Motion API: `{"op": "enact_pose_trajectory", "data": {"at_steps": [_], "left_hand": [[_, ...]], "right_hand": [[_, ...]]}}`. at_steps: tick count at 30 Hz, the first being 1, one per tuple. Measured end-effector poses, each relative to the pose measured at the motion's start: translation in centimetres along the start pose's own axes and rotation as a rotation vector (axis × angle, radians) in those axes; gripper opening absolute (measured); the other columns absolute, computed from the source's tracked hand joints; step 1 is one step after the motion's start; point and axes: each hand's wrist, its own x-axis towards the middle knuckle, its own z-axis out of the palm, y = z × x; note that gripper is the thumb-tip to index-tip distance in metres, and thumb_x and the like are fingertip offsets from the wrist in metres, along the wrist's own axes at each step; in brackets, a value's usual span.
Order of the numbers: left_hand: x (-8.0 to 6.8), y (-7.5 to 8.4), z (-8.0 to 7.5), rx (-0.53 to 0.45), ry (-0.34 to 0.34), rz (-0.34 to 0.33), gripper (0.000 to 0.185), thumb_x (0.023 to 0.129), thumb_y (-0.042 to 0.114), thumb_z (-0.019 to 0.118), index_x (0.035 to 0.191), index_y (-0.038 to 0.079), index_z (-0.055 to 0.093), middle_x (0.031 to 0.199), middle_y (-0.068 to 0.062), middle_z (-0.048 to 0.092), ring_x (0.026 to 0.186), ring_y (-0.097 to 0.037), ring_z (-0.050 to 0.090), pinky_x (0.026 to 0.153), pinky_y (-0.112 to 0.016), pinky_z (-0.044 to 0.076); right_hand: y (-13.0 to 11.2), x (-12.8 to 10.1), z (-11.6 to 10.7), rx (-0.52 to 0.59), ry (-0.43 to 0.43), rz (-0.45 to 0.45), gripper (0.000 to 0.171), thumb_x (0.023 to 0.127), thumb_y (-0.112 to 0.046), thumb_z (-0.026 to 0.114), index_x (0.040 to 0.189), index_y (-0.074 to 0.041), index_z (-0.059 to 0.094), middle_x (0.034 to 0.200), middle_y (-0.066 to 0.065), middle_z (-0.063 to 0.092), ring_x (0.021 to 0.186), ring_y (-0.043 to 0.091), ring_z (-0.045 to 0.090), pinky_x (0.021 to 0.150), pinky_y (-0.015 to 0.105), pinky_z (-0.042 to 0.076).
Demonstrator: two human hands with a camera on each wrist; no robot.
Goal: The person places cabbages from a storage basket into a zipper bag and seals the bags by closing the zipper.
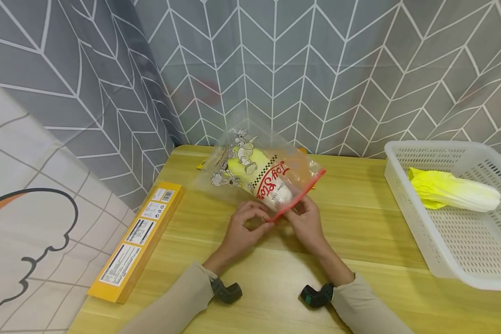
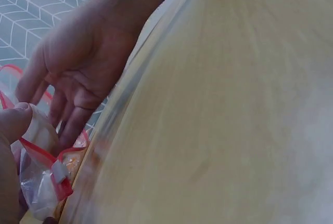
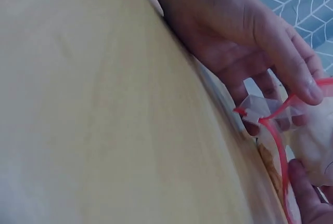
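A clear zip bag (image 1: pixel 302 164) with a red zip edge and cartoon print lies at the middle of the table. Inside it is a napa cabbage (image 1: pixel 234 166), yellow leaves toward the far end and white base near the mouth. My left hand (image 1: pixel 243 228) grips the near-left corner of the red edge between thumb and fingers. Farther right along that edge, my right hand (image 1: pixel 308 228) pinches the bag, its thumb on the red strip in the right wrist view. A pale slider (image 2: pixel 60 171) shows on the zip in the left wrist view, where the red strips stand apart.
At right stands a white plastic basket (image 1: pixel 438 241) with another napa cabbage (image 1: pixel 459 190) in it. A long yellow box (image 1: pixel 138 241) with labels lies along the table's left side. Something orange (image 1: pixel 305 162) shows behind the bag. A grey patterned curtain (image 1: pixel 338 69) hangs at the back.
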Motion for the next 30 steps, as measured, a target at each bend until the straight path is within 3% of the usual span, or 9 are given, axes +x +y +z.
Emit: {"op": "enact_pose_trajectory", "data": {"at_steps": [6,15,23,30], "left_hand": [[0.0,0.0,-0.1,-0.014,-0.001,0.017,0.012,0.085,0.012,0.081,0.092,0.015,0.073,0.108,-0.001,0.069,0.113,-0.019,0.058,0.105,-0.038,0.043],[0.3,0.0,0.0,0.037,0.094,0.096,0.011,0.082,0.011,0.084,0.088,0.013,0.075,0.102,-0.002,0.066,0.108,-0.018,0.052,0.098,-0.033,0.040],[0.0,-0.2,0.1,0.015,0.066,0.095,0.012,0.083,0.010,0.083,0.092,0.012,0.076,0.101,-0.002,0.070,0.106,-0.017,0.055,0.095,-0.030,0.042],[0.0,-0.2,0.2,-0.009,0.063,0.071,0.011,0.083,0.013,0.083,0.093,0.012,0.077,0.101,-0.002,0.073,0.103,-0.016,0.055,0.093,-0.029,0.040]], "right_hand": [[0.3,0.1,0.0,-0.046,-0.068,0.034,0.055,0.093,0.003,0.068,0.145,-0.004,0.052,0.141,0.018,0.060,0.119,0.008,0.061,0.099,0.022,0.052],[0.8,0.4,0.0,-0.124,-0.110,-0.091,0.042,0.087,0.008,0.072,0.128,0.003,0.063,0.129,0.020,0.063,0.106,0.018,0.068,0.088,0.024,0.057],[1.4,0.0,0.0,-0.226,-0.094,-0.144,0.038,0.084,0.007,0.077,0.121,0.001,0.070,0.128,0.018,0.055,0.108,0.015,0.056,0.085,0.029,0.060],[1.4,-0.1,-0.1,-0.211,-0.079,-0.172,0.039,0.083,0.011,0.075,0.120,0.001,0.071,0.123,0.020,0.062,0.096,0.028,0.067,0.082,0.025,0.059]]}}
